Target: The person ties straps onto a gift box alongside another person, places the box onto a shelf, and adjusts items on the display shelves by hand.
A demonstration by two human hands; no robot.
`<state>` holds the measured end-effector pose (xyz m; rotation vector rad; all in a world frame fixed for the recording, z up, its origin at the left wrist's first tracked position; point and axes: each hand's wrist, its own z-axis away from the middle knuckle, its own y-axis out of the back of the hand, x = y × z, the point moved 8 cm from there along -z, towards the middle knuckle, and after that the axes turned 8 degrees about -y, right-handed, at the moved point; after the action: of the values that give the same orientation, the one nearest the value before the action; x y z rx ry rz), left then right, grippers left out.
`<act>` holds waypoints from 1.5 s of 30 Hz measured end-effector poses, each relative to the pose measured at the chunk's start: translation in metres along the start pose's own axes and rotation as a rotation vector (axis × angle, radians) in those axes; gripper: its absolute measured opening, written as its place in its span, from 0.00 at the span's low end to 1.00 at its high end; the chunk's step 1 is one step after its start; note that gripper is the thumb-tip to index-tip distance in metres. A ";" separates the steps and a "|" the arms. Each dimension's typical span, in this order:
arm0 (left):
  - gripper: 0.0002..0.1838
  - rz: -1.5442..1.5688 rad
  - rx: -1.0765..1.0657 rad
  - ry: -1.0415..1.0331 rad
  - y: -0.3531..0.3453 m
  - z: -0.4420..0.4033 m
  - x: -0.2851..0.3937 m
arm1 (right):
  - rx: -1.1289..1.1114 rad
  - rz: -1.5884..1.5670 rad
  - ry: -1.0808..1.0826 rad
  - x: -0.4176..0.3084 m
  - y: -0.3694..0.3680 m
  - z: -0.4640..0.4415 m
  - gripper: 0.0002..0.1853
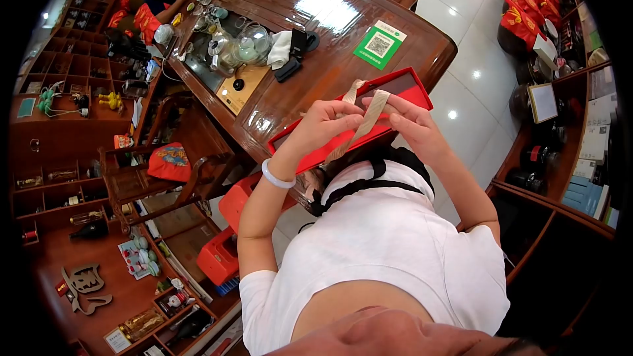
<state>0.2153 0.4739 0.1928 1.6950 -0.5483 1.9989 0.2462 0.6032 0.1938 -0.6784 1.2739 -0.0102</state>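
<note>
A long red box (402, 92) lies open near the edge of the wooden table, with a grey inside at its right end. Over it, a pale beige patterned strip (369, 118) runs in a loop between my hands. My left hand (328, 125), below a white bangle (277, 175) on the wrist, has its fingers curled at the strip's left side. My right hand (412, 125) holds the strip's upper part between thumb and fingers. What the left fingertips grip is too small to make out.
Glass tea ware (247, 43), a white cloth (279, 49) and a green QR card (380, 45) stand on the table (310, 86). Another person's arm (173, 10) is at the far left end. A wooden chair (165, 158) and red stools (221, 257) stand to the left.
</note>
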 end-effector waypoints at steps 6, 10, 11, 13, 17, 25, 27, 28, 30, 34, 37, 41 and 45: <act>0.09 0.015 -0.078 0.042 -0.004 0.003 -0.012 | 0.101 0.200 0.020 0.003 0.010 -0.002 0.19; 0.05 0.200 0.005 0.010 0.009 0.006 -0.006 | 0.168 0.389 -0.021 -0.005 0.015 0.000 0.13; 0.05 0.331 0.021 -0.017 0.013 0.006 -0.004 | 0.214 0.370 0.024 -0.009 0.022 0.000 0.12; 0.05 0.352 0.030 -0.005 0.017 0.009 0.001 | 0.292 0.395 0.104 -0.015 0.037 0.002 0.11; 0.04 0.370 0.051 0.025 0.020 0.012 0.001 | 0.384 0.399 0.131 -0.018 0.058 0.007 0.11; 0.03 0.379 -0.011 0.023 0.019 0.010 0.003 | 0.290 0.650 -0.011 0.016 0.065 -0.002 0.10; 0.03 0.365 -0.019 0.028 0.018 0.010 0.004 | 0.257 0.734 -0.064 0.027 0.065 -0.004 0.11; 0.04 0.353 -0.013 0.025 0.017 0.010 0.007 | 0.229 0.746 -0.147 0.037 0.066 -0.004 0.11; 0.04 0.341 -0.001 0.022 0.016 0.011 0.008 | 0.195 0.758 -0.230 0.047 0.065 -0.005 0.12; 0.05 0.132 0.064 -0.025 0.023 0.008 0.011 | 0.049 0.719 -0.124 0.050 0.047 -0.013 0.10; 0.04 -0.149 0.181 -0.082 0.029 0.008 0.019 | 0.073 0.755 -0.138 0.051 0.048 -0.016 0.08; 0.03 -0.123 0.217 -0.039 0.027 0.011 0.023 | 0.100 0.753 -0.157 0.052 0.049 -0.017 0.07; 0.03 -0.314 0.315 -0.166 0.036 0.011 0.019 | 0.116 0.767 -0.145 0.051 0.047 -0.017 0.07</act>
<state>0.2002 0.4397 0.2134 2.0022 -0.0094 1.7969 0.2309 0.6144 0.1254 -0.0578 1.3120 0.5787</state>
